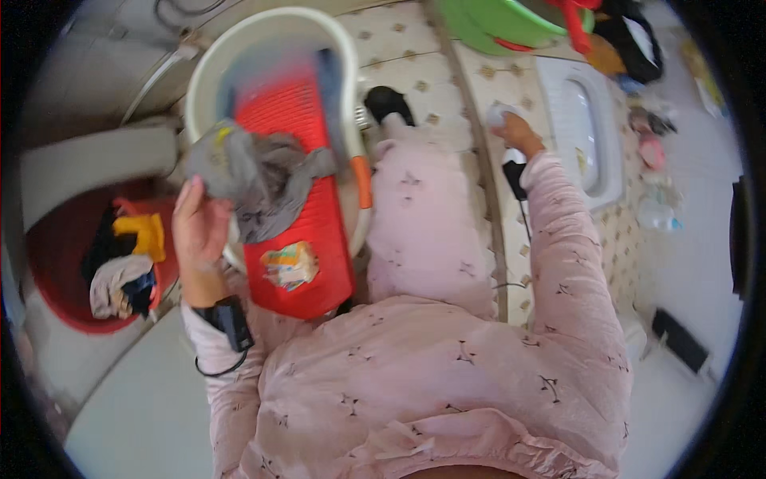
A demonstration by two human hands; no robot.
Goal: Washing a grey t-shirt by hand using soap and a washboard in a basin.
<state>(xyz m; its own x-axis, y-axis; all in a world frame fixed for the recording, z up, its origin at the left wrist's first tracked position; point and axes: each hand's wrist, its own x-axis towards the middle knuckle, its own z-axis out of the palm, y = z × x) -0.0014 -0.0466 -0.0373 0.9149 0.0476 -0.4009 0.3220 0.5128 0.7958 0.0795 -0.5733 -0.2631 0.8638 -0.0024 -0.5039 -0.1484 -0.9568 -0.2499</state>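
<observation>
On the left, my left hand (pixel 202 224) is at the edge of a wet grey garment (pixel 269 173) with yellow marks, its fingers partly hidden by the cloth. The garment lies bunched over a red plastic washboard (pixel 323 239). That board leans into a cream plastic basin (pixel 197 102) holding cloudy water and dark cloth. A colourful soap wrapper or packet (pixel 291 265) rests on the board's lower end. Off to the right, my right hand (pixel 519 133) grips a small white object (pixel 500 115), perhaps a bar of soap, above the tiled floor.
A red tub (pixel 54 287) with several clothes stands at the left. A white squat toilet (pixel 583 132) is set in the floor at the right. Beyond it are a green basin (pixel 479 27) and a clear plastic bottle (pixel 658 212). A raised strip (pixel 473 114) crosses the tiles.
</observation>
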